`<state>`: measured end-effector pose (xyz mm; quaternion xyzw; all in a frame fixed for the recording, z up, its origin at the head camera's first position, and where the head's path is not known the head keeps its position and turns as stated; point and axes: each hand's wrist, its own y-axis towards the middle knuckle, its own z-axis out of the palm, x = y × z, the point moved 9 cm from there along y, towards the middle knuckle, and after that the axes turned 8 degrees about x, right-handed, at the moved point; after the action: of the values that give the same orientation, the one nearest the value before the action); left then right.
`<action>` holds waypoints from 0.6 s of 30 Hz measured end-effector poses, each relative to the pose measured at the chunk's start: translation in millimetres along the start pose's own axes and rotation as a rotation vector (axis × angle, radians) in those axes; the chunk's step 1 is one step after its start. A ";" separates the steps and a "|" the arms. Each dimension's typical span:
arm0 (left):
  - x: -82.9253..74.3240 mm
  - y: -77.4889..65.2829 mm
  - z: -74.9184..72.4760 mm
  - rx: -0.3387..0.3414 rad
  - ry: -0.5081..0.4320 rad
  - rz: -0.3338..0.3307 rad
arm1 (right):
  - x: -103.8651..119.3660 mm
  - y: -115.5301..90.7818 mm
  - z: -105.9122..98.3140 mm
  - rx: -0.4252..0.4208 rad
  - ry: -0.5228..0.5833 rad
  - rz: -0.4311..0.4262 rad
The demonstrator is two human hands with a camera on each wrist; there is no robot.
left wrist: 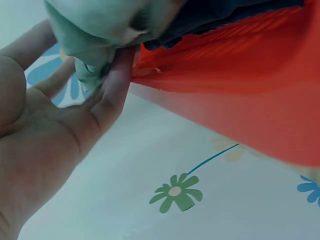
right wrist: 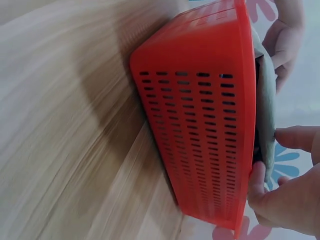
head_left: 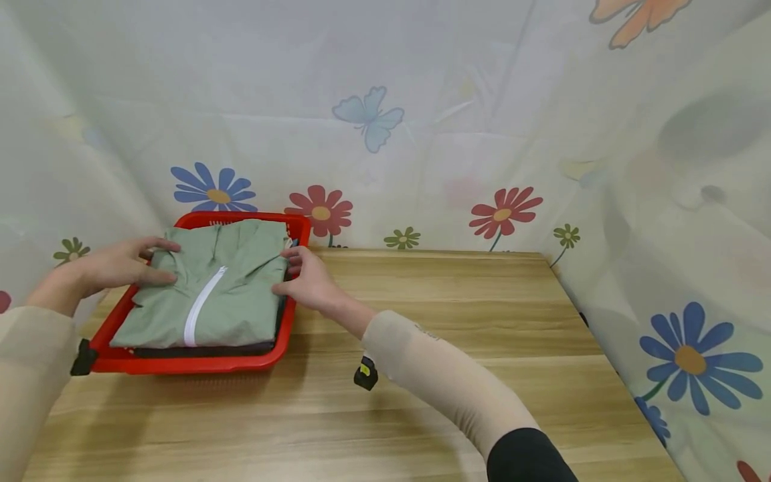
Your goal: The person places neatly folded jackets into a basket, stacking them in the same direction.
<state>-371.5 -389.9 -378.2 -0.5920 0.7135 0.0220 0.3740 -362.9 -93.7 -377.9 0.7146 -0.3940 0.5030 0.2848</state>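
Note:
A folded light green jacket (head_left: 253, 301) with a white zipper (head_left: 201, 308) lies on top of darker folded clothing (head_left: 205, 351) in a red plastic basket (head_left: 181, 365). At the jacket's left edge, my left hand (head_left: 117, 268) holds the cloth, thumb on top; in the left wrist view its fingers reach around the hanging green fabric. My right hand (head_left: 310, 281) pinches the opposite edge near the basket's right rim. From the right wrist view, the thumb and fingers lie on either side of the green layer, just above the slotted basket wall (right wrist: 200, 120).
The basket stands at the left of a wooden table (head_left: 434, 308). A flowered curtain (head_left: 421, 167) hangs behind the table and along its sides. Black straps sit on the wrists, and a small black-and-yellow piece (head_left: 365, 373) shows beside the right forearm.

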 end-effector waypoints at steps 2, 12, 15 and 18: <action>-0.8 -1.7 -3.2 -0.023 0.012 -0.012 | 1.1 -0.8 -3.0 -0.009 -0.042 -0.012; -7.1 0.4 -11.3 -0.115 0.142 -0.021 | 1.2 -3.6 -7.5 0.006 -0.166 -0.030; -8.0 1.4 -8.6 -0.108 0.179 -0.022 | 0.5 -6.1 -8.5 0.013 -0.186 -0.027; -8.0 2.2 -6.6 -0.094 0.200 -0.033 | 0.1 -8.1 -9.4 0.019 -0.216 -0.031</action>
<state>-376.5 -385.7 -369.8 -0.6198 0.7356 -0.0095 0.2730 -360.7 -82.0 -374.8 0.7735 -0.4062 0.4222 0.2416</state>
